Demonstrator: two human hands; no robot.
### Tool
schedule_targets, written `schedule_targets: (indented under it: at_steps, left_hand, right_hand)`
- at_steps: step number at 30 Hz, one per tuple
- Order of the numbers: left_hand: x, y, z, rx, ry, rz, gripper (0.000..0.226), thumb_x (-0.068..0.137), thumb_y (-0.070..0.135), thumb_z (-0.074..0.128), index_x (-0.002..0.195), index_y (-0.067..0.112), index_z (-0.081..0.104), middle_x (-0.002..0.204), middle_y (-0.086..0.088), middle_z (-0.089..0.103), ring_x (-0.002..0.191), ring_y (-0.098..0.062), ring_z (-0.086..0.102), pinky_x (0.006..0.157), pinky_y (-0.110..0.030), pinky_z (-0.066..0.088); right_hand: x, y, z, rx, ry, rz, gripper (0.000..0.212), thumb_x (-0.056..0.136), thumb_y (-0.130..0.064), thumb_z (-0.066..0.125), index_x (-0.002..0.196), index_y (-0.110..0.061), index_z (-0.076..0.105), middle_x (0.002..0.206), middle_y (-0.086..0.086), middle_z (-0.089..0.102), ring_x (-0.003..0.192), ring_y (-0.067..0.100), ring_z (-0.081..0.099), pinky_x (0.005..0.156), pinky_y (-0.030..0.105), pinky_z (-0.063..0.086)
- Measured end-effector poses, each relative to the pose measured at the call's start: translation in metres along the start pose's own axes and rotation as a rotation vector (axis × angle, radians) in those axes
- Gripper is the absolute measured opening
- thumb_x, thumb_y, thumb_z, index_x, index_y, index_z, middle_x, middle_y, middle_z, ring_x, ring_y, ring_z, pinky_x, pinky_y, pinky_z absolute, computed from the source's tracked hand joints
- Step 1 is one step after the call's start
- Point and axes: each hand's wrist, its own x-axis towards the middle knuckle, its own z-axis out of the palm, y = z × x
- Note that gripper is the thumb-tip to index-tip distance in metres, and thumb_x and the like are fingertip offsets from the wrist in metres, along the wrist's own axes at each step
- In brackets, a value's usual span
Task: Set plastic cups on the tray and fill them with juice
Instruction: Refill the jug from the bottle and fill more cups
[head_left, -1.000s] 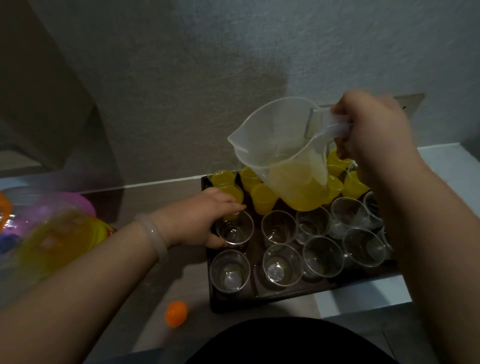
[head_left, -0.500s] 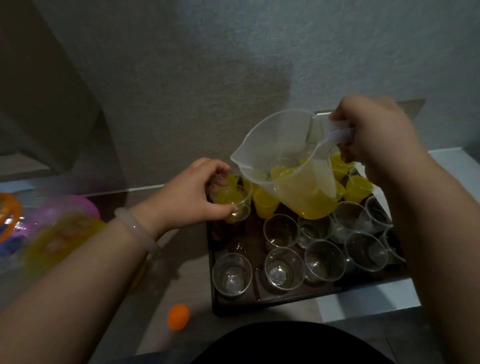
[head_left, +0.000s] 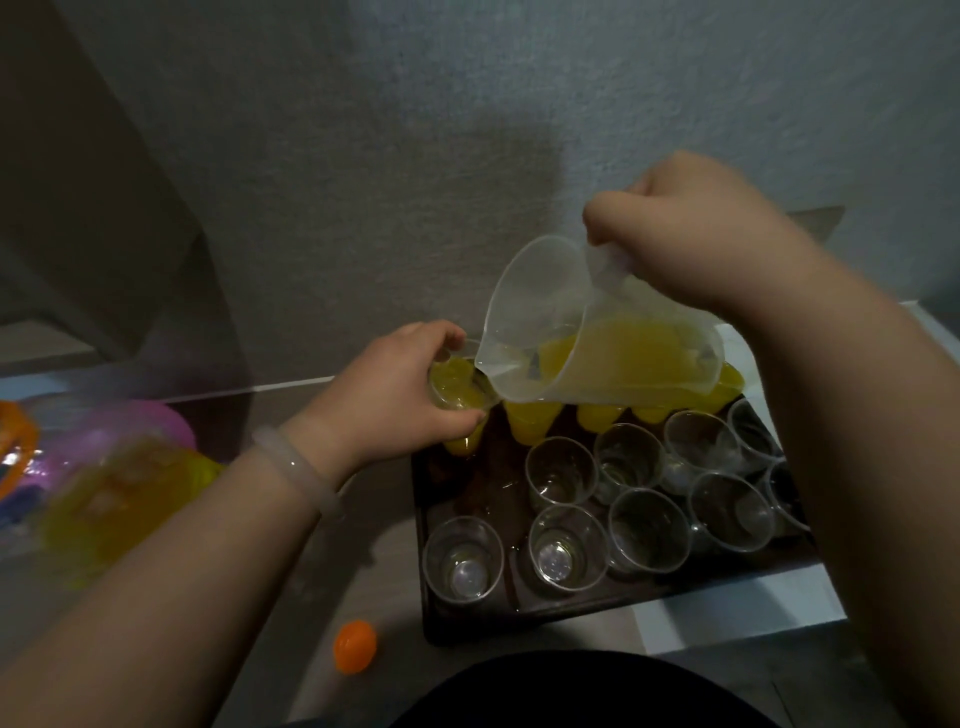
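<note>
A dark tray carries several clear plastic cups; the near ones are empty, the back row holds yellow juice. My right hand grips the handle of a clear jug half full of juice, tipped steeply left. Its spout meets the rim of a clear cup that my left hand holds raised above the tray's back left corner, tilted toward the jug. Juice shows inside that cup.
An orange cap lies on the counter left of the tray. A blurred yellow container and pink plastic things stand at the far left. A wall rises right behind the tray. White surface shows at the tray's near right.
My left hand lifted an empty cup from the tray's left side up toward the spout. My right hand tipped the jug much further left and juice now runs into the cup.
</note>
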Motion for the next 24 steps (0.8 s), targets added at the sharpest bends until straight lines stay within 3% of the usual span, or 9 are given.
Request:
schedule_targets:
  at_steps: [5, 10, 17, 24]
  left_hand:
    - [0.001, 0.001, 0.003, -0.012, 0.006, 0.003, 0.069, 0.067, 0.04, 0.08, 0.128, 0.019, 0.052, 0.123, 0.001, 0.057, 0.11, -0.011, 0.054, 0.092, -0.017, 0.039]
    - [0.002, 0.0, 0.003, -0.012, -0.001, 0.007, 0.068, 0.069, 0.038, 0.08, 0.128, 0.02, 0.052, 0.123, 0.002, 0.056, 0.111, -0.01, 0.053, 0.09, -0.013, 0.036]
    - [0.004, -0.001, 0.002, 0.023, -0.012, 0.009, 0.067, 0.068, 0.041, 0.078, 0.126, 0.019, 0.053, 0.121, 0.002, 0.057, 0.111, -0.011, 0.054, 0.093, -0.018, 0.039]
    - [0.006, -0.003, 0.002, 0.026, -0.022, 0.016, 0.068, 0.07, 0.04, 0.078, 0.129, 0.019, 0.052, 0.124, 0.003, 0.056, 0.113, -0.01, 0.052, 0.087, -0.012, 0.034]
  right_hand:
    - [0.004, -0.012, 0.002, -0.11, -0.012, -0.043, 0.038, 0.08, -0.036, 0.052, 0.054, -0.015, 0.035, 0.055, 0.004, 0.029, 0.052, 0.019, 0.027, 0.054, 0.036, 0.022]
    - [0.005, -0.018, 0.004, -0.179, -0.019, -0.078, 0.041, 0.081, -0.036, 0.051, 0.051, -0.015, 0.032, 0.052, 0.003, 0.027, 0.047, 0.019, 0.023, 0.05, 0.032, 0.018]
    - [0.005, -0.026, 0.007, -0.262, -0.026, -0.135, 0.042, 0.081, -0.036, 0.049, 0.05, -0.013, 0.031, 0.049, 0.002, 0.023, 0.045, 0.019, 0.021, 0.047, 0.031, 0.017]
    - [0.009, -0.032, 0.009, -0.325, -0.032, -0.158, 0.041, 0.08, -0.038, 0.048, 0.052, -0.014, 0.03, 0.049, 0.0, 0.021, 0.046, 0.018, 0.019, 0.046, 0.027, 0.015]
